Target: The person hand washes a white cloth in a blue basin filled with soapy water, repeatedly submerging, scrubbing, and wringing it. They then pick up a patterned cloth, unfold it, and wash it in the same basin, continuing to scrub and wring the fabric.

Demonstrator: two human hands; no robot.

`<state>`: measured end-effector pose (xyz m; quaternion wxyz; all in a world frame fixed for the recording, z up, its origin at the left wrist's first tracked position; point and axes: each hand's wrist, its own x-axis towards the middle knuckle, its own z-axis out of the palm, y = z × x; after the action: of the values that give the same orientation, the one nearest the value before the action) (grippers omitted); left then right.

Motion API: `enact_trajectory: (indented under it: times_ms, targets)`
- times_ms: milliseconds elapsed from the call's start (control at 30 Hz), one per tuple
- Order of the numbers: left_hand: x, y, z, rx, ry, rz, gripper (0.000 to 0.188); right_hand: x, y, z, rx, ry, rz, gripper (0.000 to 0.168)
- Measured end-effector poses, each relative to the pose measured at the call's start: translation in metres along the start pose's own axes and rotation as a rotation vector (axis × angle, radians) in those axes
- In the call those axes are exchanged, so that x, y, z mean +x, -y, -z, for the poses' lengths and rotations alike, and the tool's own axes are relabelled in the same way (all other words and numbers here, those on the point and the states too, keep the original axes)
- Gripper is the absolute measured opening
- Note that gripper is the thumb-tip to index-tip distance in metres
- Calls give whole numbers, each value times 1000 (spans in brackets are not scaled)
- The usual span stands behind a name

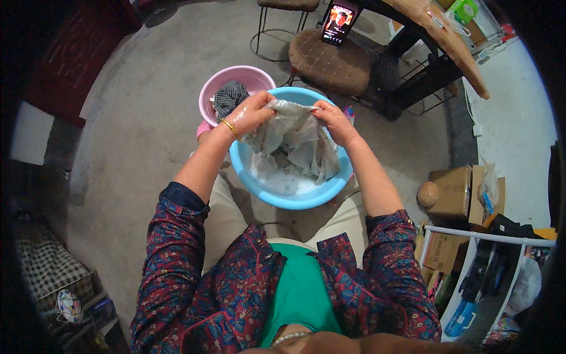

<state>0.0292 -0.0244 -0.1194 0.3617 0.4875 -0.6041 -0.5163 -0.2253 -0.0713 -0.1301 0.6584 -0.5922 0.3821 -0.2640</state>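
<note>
Both hands stretch a wet, pale grey cloth [296, 132] over a round light-blue plastic basin [292, 201]. My left hand [252, 113], with a gold bangle at its wrist, pinches the cloth's upper left edge. On the opposite side, my right hand [337, 121] grips the upper right edge between thumb and fingers. The cloth hangs down in folds into the basin, where whitish suds or water show at the bottom. Wet skin glistens on the back of my left hand. The basin stands between my knees.
A pink basin [261, 73] holding a dark striped cloth [230, 98] touches the blue one at its far left. Beyond are a cushioned stool [329, 62] with a lit phone [338, 22] and a wooden table [442, 40]. Cardboard boxes [449, 192] and a white rack [475, 234] line the right.
</note>
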Motion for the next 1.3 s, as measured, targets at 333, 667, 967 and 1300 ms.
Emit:
enact_trajectory:
  times_ms: [333, 667, 967, 1300]
  targets:
    - [15, 30, -75, -1431, -234, 117, 17, -20, -13, -39, -220, -461, 317, 11]
    - [15, 70, -130, -1407, -413, 461, 24, 35, -39, -81, -1084, -480, 200, 24]
    - [20, 117, -125, -1833, 157, 173, 19, 34, -69, -86, -1177, -410, 52, 17]
    - [17, 119, -128, -1671, -87, 292, 24, 36, -53, -103, -1170, -365, -6, 15]
